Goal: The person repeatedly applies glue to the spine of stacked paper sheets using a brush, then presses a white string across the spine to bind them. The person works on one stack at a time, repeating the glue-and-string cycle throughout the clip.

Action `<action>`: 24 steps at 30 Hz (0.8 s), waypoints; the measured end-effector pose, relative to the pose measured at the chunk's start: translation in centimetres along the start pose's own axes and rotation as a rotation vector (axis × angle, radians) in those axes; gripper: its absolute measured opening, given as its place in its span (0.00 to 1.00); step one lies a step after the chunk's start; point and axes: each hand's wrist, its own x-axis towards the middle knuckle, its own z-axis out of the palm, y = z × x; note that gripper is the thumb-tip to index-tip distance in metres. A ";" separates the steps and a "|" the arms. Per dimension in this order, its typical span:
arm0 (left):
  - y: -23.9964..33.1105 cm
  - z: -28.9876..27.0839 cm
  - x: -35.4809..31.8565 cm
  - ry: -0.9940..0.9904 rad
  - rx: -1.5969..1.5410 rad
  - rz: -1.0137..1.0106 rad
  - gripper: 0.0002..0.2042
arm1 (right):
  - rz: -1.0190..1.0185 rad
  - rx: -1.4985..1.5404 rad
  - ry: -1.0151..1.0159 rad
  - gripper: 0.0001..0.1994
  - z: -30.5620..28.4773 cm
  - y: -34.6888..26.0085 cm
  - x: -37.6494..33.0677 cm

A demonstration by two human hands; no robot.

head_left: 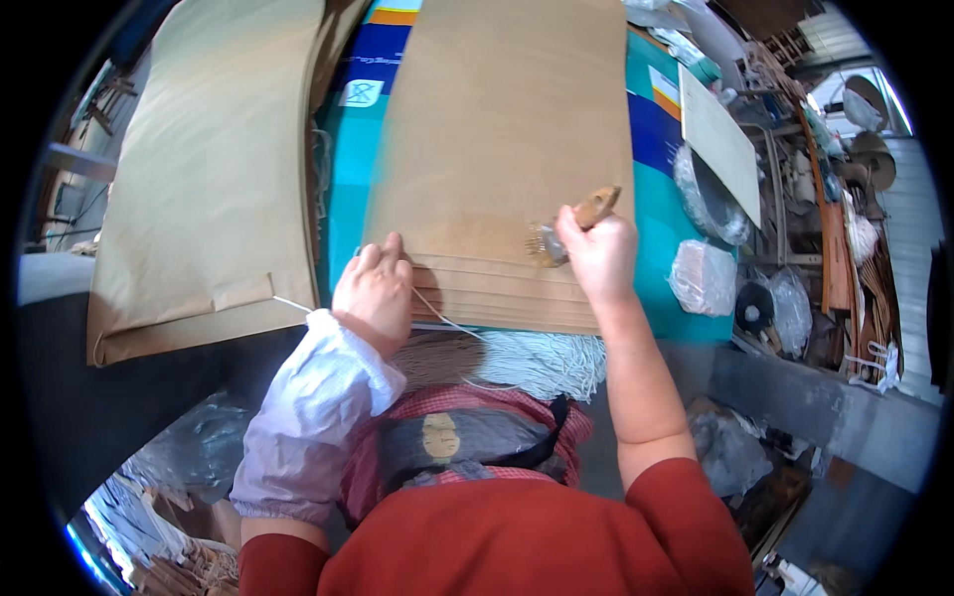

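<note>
My right hand (608, 248) is closed round a brush (596, 207) with a wooden handle; its bristles point left, over the paper. Under it lies a stack of brown paper sheets (507, 139), whose near edges are fanned out in steps. My left hand (376, 298) rests on the stack's near left corner, fingers mostly stretched over the paper. A thin white string (447, 320) runs from beside this hand down past the near edge. Whether the fingers pin the string is hidden. A white sleeve cover (316, 417) is on my left forearm.
A pile of folded brown paper bags (214, 189) stands at left, with a short string at its near end. A teal printed sheet (661, 288) lies beneath the stack. White strings (547, 363) hang in a bundle before my lap. A plastic-wrapped block (704, 278) sits at right.
</note>
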 end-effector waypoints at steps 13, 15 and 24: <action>-0.1 0.3 -0.3 -0.008 0.001 -0.079 0.09 | 0.267 0.913 0.301 0.08 -8.8 4.7 -0.5; 0.3 -0.2 -0.6 0.124 -0.082 0.005 0.06 | 0.301 0.670 0.506 0.10 -12.1 8.2 -1.6; 3.5 -8.2 -5.8 -0.175 -1.389 -0.208 0.04 | -0.215 -0.077 0.065 0.15 -10.9 7.4 -10.6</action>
